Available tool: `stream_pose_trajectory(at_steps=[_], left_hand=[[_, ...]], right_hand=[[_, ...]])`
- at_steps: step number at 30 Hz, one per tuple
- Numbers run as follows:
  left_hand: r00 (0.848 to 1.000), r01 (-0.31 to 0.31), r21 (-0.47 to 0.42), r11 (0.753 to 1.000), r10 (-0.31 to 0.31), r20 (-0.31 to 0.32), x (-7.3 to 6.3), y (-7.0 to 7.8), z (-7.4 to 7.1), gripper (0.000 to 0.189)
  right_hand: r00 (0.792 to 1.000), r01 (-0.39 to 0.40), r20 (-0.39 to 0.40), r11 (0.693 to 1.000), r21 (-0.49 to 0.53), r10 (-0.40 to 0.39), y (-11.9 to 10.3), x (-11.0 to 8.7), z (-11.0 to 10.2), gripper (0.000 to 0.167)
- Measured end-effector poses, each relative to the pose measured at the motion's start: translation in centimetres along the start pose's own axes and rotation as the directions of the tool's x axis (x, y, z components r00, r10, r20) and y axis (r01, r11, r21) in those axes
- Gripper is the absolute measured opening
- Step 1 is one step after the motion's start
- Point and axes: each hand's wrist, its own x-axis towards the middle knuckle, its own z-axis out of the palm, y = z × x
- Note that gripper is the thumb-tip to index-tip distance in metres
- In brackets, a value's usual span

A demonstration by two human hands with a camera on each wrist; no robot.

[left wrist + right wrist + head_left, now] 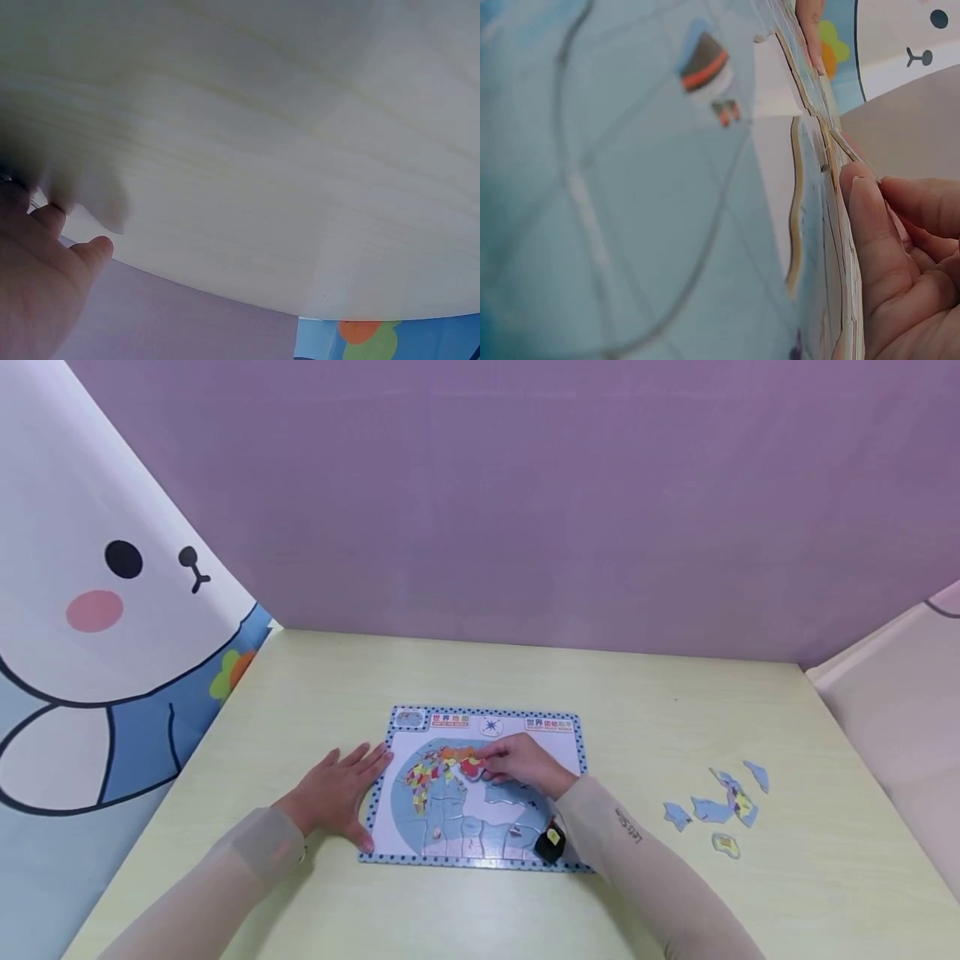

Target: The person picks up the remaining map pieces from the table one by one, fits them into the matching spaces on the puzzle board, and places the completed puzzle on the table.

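A world map jigsaw board (487,863) with a blue dotted border lies flat on the table, its oval map partly filled with pieces. White gaps show in the map's middle. My right hand (525,764) pinches a red puzzle piece (471,767) between thumb and fingers at the upper middle of the map. In the right wrist view the held puzzle piece (849,147) appears edge-on and tilted, close over the board. My left hand (337,793) rests with fingers spread at the board's left edge; only part of this left hand (37,277) shows in the left wrist view.
Several loose puzzle pieces (711,810) lie on the table (795,718) to the right of the board. A small black object with a yellow mark (551,843) is at my right wrist, over the board's lower right corner. A purple backdrop (525,527) rises behind the table.
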Motion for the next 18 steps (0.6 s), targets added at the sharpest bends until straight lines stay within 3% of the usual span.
stream_pose_trajectory(at_steps=[12,18], left_hand=[[1.0,0.002,0.0,1.0,-0.002,0.0,0.1,-0.2,0.2,0.129],[1.0,-0.005,-0.002,1.0,0.005,0.002,0.1,-0.1,0.2,0.129]], right_hand=[[0.999,0.046,0.013,0.997,-0.066,-0.045,-0.8,-0.2,0.6,0.021],[1.0,0.017,0.011,0.998,-0.054,-0.017,-1.1,-0.1,0.8,0.022]])
